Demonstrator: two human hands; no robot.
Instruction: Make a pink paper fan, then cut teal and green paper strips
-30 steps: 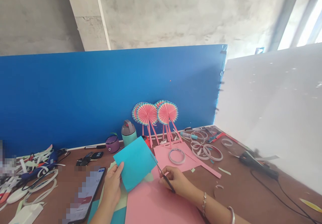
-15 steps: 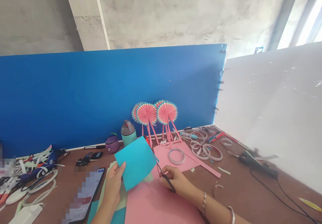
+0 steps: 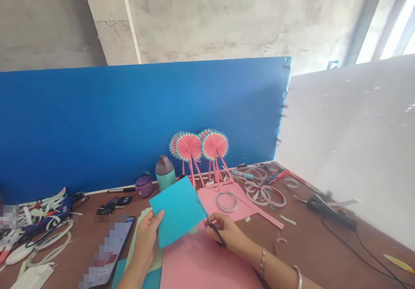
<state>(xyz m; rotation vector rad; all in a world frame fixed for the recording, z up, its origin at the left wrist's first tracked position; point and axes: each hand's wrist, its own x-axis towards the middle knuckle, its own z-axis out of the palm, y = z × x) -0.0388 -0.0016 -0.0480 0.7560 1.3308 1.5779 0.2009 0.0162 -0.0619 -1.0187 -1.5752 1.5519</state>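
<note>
My left hand [image 3: 149,230] pinches the left edge of a bright blue sheet of paper [image 3: 178,213], thumb on top, and holds it tilted above the desk. Black-handled scissors [image 3: 216,232] are in my right hand [image 3: 223,230], their blades along the right edge of the blue sheet. Below lies a large pink sheet [image 3: 207,263], with pale green paper [image 3: 158,258] and more blue paper [image 3: 154,279] partly under it at the left. Farther back, another pink sheet [image 3: 210,198] carries a roll of clear tape [image 3: 227,201].
Pleated pink paper fans [image 3: 188,146] lean by the blue partition [image 3: 97,124], beside a teal bottle [image 3: 165,176] and a purple pot [image 3: 144,186]. A phone [image 3: 112,252] lies left; tape rings [image 3: 272,196] and a black cable [image 3: 353,250] lie right.
The scissors have moved up against the blue sheet's right edge, and a thin strip seen there earlier no longer shows. The blue sheet has shifted slightly right and down.
</note>
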